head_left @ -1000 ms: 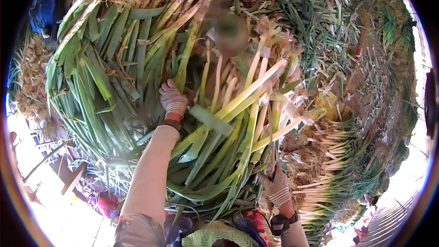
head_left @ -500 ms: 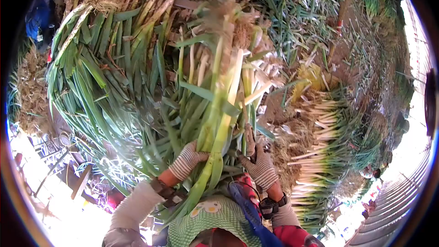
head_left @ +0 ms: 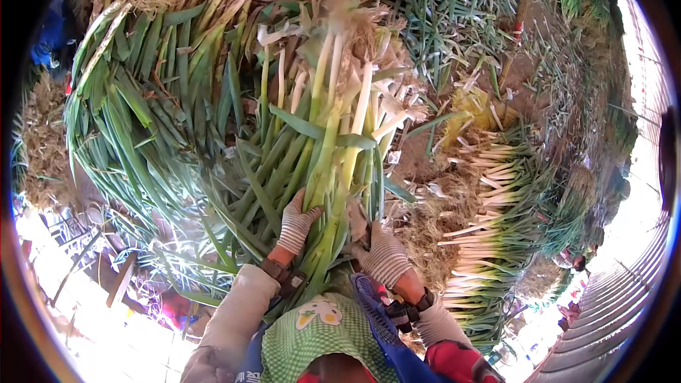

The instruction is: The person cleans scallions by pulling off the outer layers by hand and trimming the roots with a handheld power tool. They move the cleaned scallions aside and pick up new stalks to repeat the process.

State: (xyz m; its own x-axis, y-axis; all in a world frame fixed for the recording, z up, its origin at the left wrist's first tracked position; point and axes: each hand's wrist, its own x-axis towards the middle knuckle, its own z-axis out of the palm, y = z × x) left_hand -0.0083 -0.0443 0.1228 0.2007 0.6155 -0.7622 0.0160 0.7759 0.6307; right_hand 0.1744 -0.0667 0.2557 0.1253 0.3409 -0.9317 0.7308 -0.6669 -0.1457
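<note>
My left hand [head_left: 298,225], in a striped glove, is closed round the green stalks of large green onions [head_left: 330,149]. Their roots point away from me and their leaves run back towards my green checked apron [head_left: 323,319]. Just right of these stalks, my right hand [head_left: 383,252], also gloved, has its fingers curled round a narrow brownish tool [head_left: 359,223]. The tool is blurred, and its far end overlaps the stalks. More untrimmed green onions [head_left: 273,170] lie under and beside my left hand.
A big heap of green onions [head_left: 142,99] with roots on fills the left. On the right lies a long row of cleaned green onions [head_left: 489,227], white ends towards me, beside loose root trimmings [head_left: 425,241]. Cut leaves [head_left: 461,14] cover the ground at the back.
My left hand has moved slightly away from me along the stalks. My right hand and the tool have shifted left, closer to the stalks. The whole view has tilted slightly.
</note>
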